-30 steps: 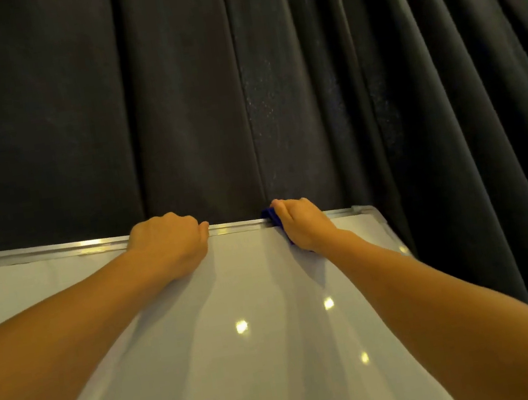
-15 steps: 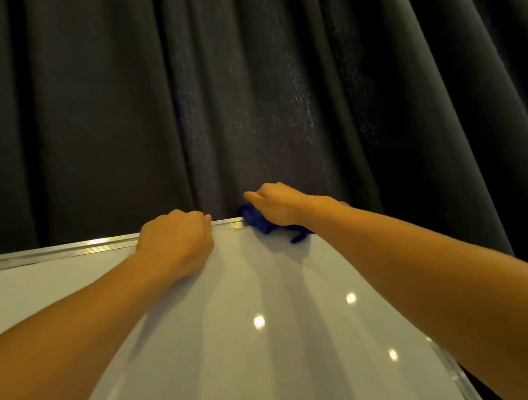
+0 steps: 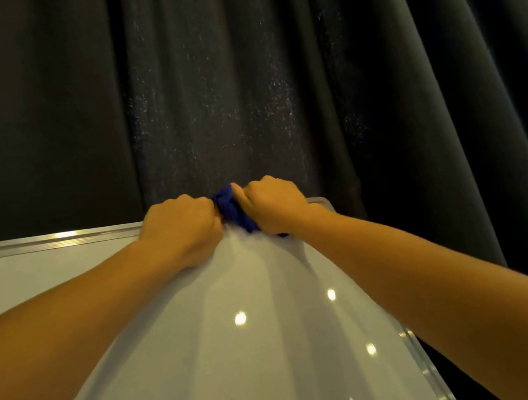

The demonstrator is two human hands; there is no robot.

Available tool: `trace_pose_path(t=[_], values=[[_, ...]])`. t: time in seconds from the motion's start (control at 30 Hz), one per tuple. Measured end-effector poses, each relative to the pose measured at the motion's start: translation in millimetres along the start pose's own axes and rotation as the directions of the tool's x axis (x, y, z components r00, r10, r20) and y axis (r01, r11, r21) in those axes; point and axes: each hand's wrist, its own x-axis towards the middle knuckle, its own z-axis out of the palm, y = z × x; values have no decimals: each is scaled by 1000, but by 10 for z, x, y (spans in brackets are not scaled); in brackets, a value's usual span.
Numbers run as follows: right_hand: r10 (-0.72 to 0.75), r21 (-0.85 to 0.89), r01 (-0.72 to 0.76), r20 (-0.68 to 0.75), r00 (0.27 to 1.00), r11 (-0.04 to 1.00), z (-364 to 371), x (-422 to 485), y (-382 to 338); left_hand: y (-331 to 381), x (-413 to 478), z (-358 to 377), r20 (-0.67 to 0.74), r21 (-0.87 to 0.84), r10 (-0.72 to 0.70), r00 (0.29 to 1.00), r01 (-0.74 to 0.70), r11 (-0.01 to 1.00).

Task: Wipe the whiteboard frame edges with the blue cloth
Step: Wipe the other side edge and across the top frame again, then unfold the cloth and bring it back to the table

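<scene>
A white whiteboard (image 3: 211, 361) with a silver metal frame (image 3: 39, 243) fills the lower part of the view. My right hand (image 3: 273, 203) presses a bunched blue cloth (image 3: 231, 209) onto the top frame edge, near the board's top right corner (image 3: 322, 200). My left hand (image 3: 181, 231) is curled over the same top edge, gripping the frame, its knuckles touching the cloth. Most of the cloth is hidden under my right hand.
A dark pleated curtain (image 3: 238, 83) hangs right behind the board and runs down past its right side. The frame's right edge (image 3: 428, 367) slopes down toward the lower right. Ceiling lights reflect as bright spots on the board.
My right hand has slid the cloth leftward along the top edge until it meets my left hand. The left hand has stayed on the frame. The camera has shifted slightly.
</scene>
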Motion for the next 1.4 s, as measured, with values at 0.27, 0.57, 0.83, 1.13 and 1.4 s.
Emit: trace_pose_path(t=[0.27, 0.57, 0.83, 1.13, 1.4], values=[[-7, -71, 7, 0, 1000, 997, 31, -48, -125, -53, -93, -13, 16, 38, 36, 999, -36, 999], [82, -155, -67, 92, 992, 986, -29, -116, 350, -166, -279, -149, 89, 11, 3, 996, -4, 1000], [100, 143, -52, -351, 931, 988, -599, 146, -108, -75, -153, -524, 52, -405, -54, 997, 71, 912], [367, 583, -90, -377, 850, 808, -1517, -79, -444, 3, -280, -1052, 135, -806, 51, 989, 80, 586], [533, 503, -490, 67, 843, 712, -2355, -756, -717, -71, -773, -1526, 259, -953, 393, 882, 299, -42]])
